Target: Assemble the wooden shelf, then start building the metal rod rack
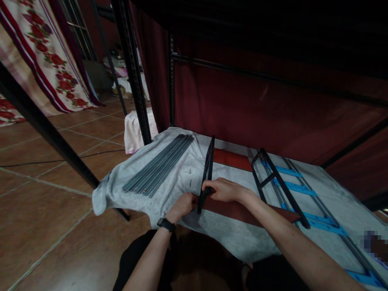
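Observation:
A narrow black frame (208, 159) stands upright on the grey cloth. My right hand (222, 190) has its fingers closed round the frame's near part. On the frame's left side, low down, my left hand (184, 204) is pinched against its near end; what lies between those fingertips is hidden. Two reddish-brown boards, a far one (233, 159) and a near one (236, 211), run rightward from this frame to a second black frame (274, 178) with a crossbar. Small screws (188, 172) lie on the cloth left of my hands.
A bundle of grey rods (159, 163) lies on the grey cloth (121, 169) at left. Dark rails with blue strips (298, 188) extend along the right. Black metal posts (133, 72) and a dark overhead structure surround the surface. A maroon curtain (257, 109) hangs behind.

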Demonstrator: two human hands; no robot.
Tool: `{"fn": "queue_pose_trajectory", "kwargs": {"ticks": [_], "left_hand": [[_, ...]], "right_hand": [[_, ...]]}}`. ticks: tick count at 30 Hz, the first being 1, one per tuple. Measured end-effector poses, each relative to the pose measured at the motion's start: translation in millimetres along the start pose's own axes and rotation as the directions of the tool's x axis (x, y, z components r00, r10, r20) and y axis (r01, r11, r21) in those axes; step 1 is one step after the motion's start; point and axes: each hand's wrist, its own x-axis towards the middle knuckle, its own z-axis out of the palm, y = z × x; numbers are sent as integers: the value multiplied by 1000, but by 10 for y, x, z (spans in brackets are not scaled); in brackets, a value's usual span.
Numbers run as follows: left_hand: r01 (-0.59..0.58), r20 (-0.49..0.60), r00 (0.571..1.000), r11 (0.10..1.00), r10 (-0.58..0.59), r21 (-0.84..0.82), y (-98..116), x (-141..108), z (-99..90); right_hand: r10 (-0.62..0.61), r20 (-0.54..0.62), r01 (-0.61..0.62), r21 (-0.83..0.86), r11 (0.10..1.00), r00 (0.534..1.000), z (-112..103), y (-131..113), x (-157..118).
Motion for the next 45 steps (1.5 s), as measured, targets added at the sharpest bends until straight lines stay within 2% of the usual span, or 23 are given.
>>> {"fn": "queue_pose_trajectory", "kwargs": {"ticks": [6, 11, 15, 23, 25, 27, 29, 32, 36, 39, 42, 45], "left_hand": [[-44, -3, 999, 991, 44, 123, 9, -11, 5], [-51, 0, 999, 988, 52, 145, -13, 9, 17], [-57, 16, 998, 995, 55, 87, -109, 56, 30], [-95, 124, 987, 991, 106, -89, -224, 98, -4], [-90, 50, 994, 991, 95, -94, -241, 110, -71], [-31, -136, 990, 998, 23, -58, -269, 134, -147], [76, -323, 943, 996, -83, -34, -306, 170, -199], [150, -458, 875, 987, -156, -50, -362, 234, -187], [95, -515, 849, 993, -119, -74, -369, 348, -80], [129, -514, 845, 989, -145, -67, -319, 455, -43], [236, -447, 876, 969, -183, 66, -266, 557, -55], [275, -373, 908, 943, -190, 190, -241, 638, -82]], "right_hand": [[13, 7, -13, -14, 1000, 1000, 51, -37, 9], [23, 11, -23, 3, 1000, 1000, 56, -67, 6], [32, 18, -32, 10, 999, 999, 47, -79, -1], [20, -21, -19, 46, 999, 1000, 95, -103, -52], [34, -30, -32, 65, 997, 999, 135, -95, -72], [74, -45, -71, 65, 995, 996, 183, -77, -99], [134, -62, -131, 42, 990, 989, 232, -53, -135], [189, -97, -189, 7, 982, 977, 296, -35, -200], [184, -163, -190, -16, 982, 969, 346, -61, -275], [188, -173, -196, -31, 980, 967, 362, -88, -294], [198, -175, -207, -35, 978, 964, 367, -100, -287], [209, -178, -218, -36, 975, 962, 369, -97, -273]]}}
